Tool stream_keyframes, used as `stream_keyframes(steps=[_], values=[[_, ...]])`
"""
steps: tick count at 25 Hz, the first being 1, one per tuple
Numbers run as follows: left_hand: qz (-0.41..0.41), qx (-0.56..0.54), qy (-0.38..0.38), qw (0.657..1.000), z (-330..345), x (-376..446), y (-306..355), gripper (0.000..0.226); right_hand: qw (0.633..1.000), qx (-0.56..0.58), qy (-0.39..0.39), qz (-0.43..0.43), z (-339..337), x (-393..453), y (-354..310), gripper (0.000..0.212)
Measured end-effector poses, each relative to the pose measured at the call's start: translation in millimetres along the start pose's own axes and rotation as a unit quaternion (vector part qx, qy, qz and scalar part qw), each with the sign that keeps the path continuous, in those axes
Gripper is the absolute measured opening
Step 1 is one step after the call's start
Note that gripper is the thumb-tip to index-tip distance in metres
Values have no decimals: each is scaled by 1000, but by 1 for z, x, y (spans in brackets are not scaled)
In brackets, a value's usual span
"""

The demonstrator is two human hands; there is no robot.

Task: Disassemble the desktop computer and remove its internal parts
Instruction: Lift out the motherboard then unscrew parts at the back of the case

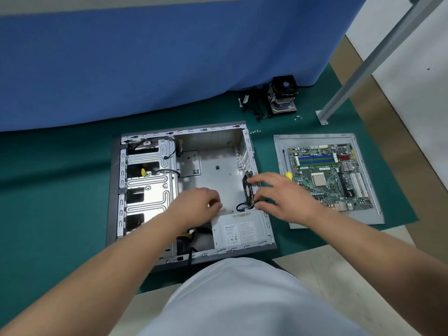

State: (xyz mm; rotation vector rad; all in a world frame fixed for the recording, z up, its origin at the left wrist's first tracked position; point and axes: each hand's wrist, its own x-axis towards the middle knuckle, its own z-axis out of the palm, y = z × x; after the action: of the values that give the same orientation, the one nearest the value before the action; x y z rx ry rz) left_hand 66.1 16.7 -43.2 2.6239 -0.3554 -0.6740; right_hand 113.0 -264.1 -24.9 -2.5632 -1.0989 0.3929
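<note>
working the rear case fan (248, 190) loose looks like the step in hand. nearest the viewer, the power supply (240, 230) still sits in the near right corner of the open computer case (114, 190), its cables bunched just left of it. the left hand (198, 202) hangs low over the bare case floor with fingers curled under; whether it pinches anything i cannot tell. the right hand (278, 195) reaches to the right wall, fingers spread and bent around the black fan frame, apparently grasping it, with the fan's cable looping beneath. the drive cage (148, 180) fills the left side. beyond the case on the right, the motherboard (327, 175) already lies on the removed side panel (281, 146), a screwdriver (286, 163) beside it. farther back, the cpu cooler (282, 98) rests on the green mat (60, 166) with loose screws (255, 132) near. next, i judge, the fan must come off its mounts and its cable be freed before lifting it out.
</note>
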Motion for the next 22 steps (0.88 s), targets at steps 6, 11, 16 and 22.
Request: stream_keyframes(steps=[6, 11, 16, 22], values=[[-38, -285, -30, 957, 30, 0, 37, 40, 990, 98, 24, 94, 5, 13, -47, 18], [-127, -345, 41, 929, 44, 8, 32, 27, 970, 178, 44, 163, 14, 24, -63, 27], [-200, -347, 51, 915, 50, 9, 7, 25, 911, 194, -4, 364, 14, 14, -43, 75], [-206, -295, 53, 931, 51, 10, 4, 27, 887, 180, -54, 421, 35, 28, -56, 34]])
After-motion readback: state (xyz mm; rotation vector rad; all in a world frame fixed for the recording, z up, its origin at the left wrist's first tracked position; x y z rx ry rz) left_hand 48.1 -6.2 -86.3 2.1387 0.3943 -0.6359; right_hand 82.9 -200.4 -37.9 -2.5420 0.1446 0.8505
